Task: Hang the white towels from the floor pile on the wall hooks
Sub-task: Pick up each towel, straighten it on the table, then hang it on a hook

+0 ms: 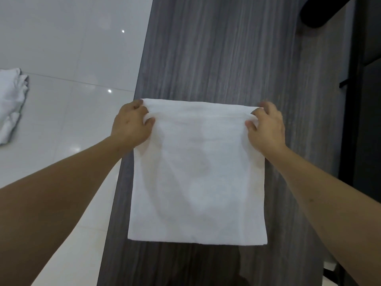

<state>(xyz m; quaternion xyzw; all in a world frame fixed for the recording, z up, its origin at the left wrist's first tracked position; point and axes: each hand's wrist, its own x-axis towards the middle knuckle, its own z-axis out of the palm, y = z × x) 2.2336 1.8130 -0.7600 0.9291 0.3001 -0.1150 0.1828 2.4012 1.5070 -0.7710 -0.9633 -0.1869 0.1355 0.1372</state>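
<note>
Against the grey wood-grain wall panel point(226, 58), we are pinching the white square cloth towel point(198, 172) with left hand point(132, 124) and right hand point(266, 129); top edge running nine to three; no hook showing.

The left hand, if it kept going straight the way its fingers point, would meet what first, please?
Probably the dark wood-grain wall. The left hand grips the towel by its top corner with fingers aimed at that panel; nothing else shows between them, though depth is unclear.

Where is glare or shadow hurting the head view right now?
Head view: two small glare spots on the glossy floor tiles; soft grey shadows across the white towel held by the left hand and right hand; wide-angle bending at the edges; the towel pile is cropped.
</note>
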